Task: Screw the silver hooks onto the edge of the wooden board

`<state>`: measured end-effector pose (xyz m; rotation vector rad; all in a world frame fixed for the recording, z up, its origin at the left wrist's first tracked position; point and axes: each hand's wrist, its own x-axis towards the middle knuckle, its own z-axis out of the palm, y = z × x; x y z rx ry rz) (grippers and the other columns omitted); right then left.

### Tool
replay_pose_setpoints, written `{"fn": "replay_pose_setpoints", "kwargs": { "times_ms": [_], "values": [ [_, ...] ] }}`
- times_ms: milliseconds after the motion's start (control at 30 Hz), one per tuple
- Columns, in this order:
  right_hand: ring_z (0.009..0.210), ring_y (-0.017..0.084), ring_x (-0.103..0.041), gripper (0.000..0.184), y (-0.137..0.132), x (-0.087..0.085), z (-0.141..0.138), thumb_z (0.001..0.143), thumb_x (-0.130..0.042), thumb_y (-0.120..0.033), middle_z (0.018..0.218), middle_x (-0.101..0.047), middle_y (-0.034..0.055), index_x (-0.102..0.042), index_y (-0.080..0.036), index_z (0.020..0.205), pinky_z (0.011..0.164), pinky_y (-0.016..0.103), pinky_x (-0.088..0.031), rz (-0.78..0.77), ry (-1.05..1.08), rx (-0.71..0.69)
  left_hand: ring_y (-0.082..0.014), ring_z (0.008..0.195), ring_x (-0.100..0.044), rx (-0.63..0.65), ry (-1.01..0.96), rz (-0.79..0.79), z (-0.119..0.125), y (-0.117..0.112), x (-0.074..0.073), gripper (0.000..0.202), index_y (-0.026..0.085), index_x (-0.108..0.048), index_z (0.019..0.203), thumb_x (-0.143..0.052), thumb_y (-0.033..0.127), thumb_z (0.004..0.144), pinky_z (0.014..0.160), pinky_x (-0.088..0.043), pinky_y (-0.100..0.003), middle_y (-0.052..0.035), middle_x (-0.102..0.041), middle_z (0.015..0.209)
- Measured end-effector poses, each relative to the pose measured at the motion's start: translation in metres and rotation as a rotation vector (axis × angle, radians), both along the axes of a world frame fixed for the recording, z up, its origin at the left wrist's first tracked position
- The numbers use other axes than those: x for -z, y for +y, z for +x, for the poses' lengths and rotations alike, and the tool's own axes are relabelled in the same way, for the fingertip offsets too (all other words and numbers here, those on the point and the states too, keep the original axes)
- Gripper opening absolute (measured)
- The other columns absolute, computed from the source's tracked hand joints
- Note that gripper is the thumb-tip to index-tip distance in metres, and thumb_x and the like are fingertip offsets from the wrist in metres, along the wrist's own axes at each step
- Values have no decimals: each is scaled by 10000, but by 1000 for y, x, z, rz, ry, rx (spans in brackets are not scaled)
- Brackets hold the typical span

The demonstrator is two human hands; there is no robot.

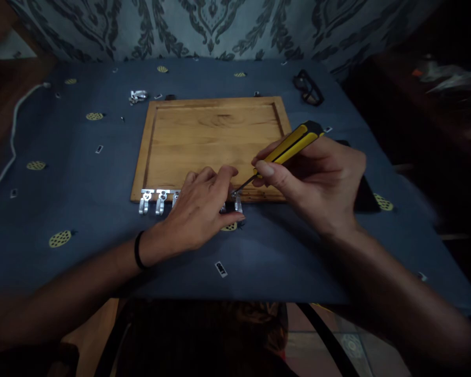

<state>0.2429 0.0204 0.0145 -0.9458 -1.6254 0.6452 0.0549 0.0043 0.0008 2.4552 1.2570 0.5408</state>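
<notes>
A framed wooden board (pixel 212 141) lies flat on the table, with a row of shiny metal hooks (pixel 161 201) along its near edge. My left hand (pixel 198 207) lies over the row and hides several hooks. Its bent fingers and its thumb close about the metal hook (pixel 238 204) at the right end; the fingertips are partly hidden. In my right hand (pixel 322 178) is a yellow and black screwdriver (pixel 292 144), pinched by thumb and fingers. It slants down to the left, its tip at the plate of that hook. Whether a screw sits under the tip is hard to see.
Loose metal hooks (pixel 138 96) lie beyond the board's far left corner, with a small screw-like piece (pixel 122 119) nearby. Black-framed glasses (pixel 308 88) rest at the back right. A black flat object (pixel 367 196) is behind my right wrist. A white cable (pixel 13 136) runs along the left.
</notes>
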Motion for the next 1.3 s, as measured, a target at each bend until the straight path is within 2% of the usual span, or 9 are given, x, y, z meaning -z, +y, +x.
{"fn": "replay_pose_setpoints", "kwargs": {
  "times_ms": [167, 233, 400, 533, 667, 767, 967, 1100, 1300],
  "values": [
    [674, 146, -721, 139, 2, -7, 5, 877, -778, -337, 981, -761, -8, -781, -298, 1010, 613, 321, -633, -77, 64, -181, -273, 1097, -594, -3, 4, -9, 0, 0, 1, 549, 185, -461, 1241, -821, 346, 859, 901, -394, -378, -33, -717, 1060],
    [658, 145, -723, 130, 3, -9, 7, 867, -788, -328, 1005, -775, -5, -789, -296, 994, 603, 325, -640, -88, 49, -194, -274, 1094, -595, -3, 2, -9, 0, 0, 1, 557, 183, -458, 1249, -822, 340, 858, 905, -396, -383, -38, -719, 1067],
    [503, 113, -617, 138, 6, -7, 5, 739, -896, -293, 723, -699, -39, -772, -267, 793, 456, 275, -538, -10, 50, -78, -282, 1084, -598, -12, 6, -5, 0, 0, 1, 580, 180, -471, 1261, -833, 351, 843, 907, -410, -397, -49, -719, 1094],
    [495, 118, -561, 236, 6, -4, 2, 685, -928, -337, 650, -616, -47, -699, -279, 676, 427, 285, -478, 59, 14, 29, -283, 1094, -599, -14, -5, -13, 0, 1, 2, 643, 181, -456, 1301, -843, 383, 829, 920, -423, -405, -51, -721, 1103],
    [521, 155, -565, 168, -3, -5, -3, 799, -827, -453, 696, -638, -29, -720, -333, 751, 420, 318, -481, 161, 89, 191, -281, 1102, -597, -12, -6, -17, -2, 1, 3, 639, 184, -449, 1308, -837, 376, 838, 926, -423, -406, -58, -722, 1116],
    [568, 164, -584, 85, -7, -8, -3, 857, -779, -433, 758, -637, -10, -754, -353, 844, 456, 329, -499, 179, 149, 271, -279, 1101, -598, 0, -11, -25, -2, 1, 3, 649, 181, -439, 1315, -837, 372, 839, 925, -417, -405, -59, -726, 1134],
    [564, 158, -577, 87, -4, -7, -1, 854, -794, -349, 775, -635, -16, -712, -326, 835, 466, 327, -490, 134, 54, 91, -288, 1122, -587, -12, 3, -18, -1, 0, 2, 637, 176, -434, 1313, -830, 359, 847, 927, -409, -404, -59, -724, 1135],
    [539, 163, -566, 148, -2, -5, -1, 880, -762, -320, 721, -607, -18, -657, -288, 780, 493, 344, -480, 125, -29, 107, -286, 1116, -592, -15, 7, -5, 0, 0, 2, 639, 181, -439, 1305, -836, 367, 840, 919, -412, -398, -53, -722, 1131],
    [534, 127, -579, 210, 2, 0, 0, 858, -794, -405, 731, -613, -23, -662, -249, 809, 454, 282, -491, 157, -46, 109, -284, 1112, -595, -12, 10, -3, 0, 0, 1, 633, 177, -441, 1296, -838, 366, 841, 915, -412, -402, -60, -719, 1142]
  ]
}}
